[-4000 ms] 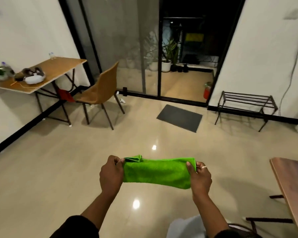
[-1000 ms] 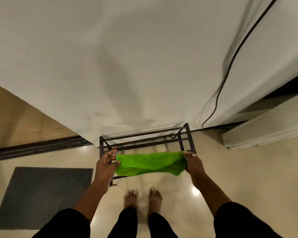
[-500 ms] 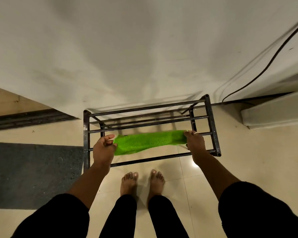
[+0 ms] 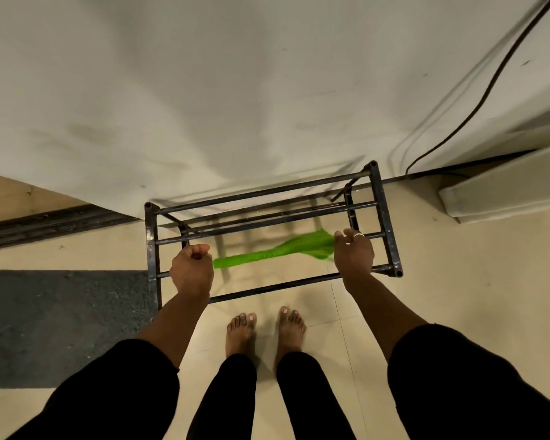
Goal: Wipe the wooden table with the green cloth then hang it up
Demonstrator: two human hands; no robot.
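Both hands clamp the green cloth (image 4: 277,253), stretched lengthwise from left hand (image 4: 191,268) to right hand (image 4: 353,253), above the rack (image 4: 385,217).

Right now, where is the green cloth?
In the head view, the green cloth stretches between the left hand and right hand, over the black metal rack by the wall, ahead of the person's bare feet.

A black metal rack (image 4: 385,217) of parallel bars stands on the pale tiled floor (image 4: 458,281) against the wall. A dark mat (image 4: 54,325) lies on the floor, left of the left hand's fingers (image 4: 200,250). Two bare feet (image 4: 264,331) stand on the tiles below both hands' fingers.
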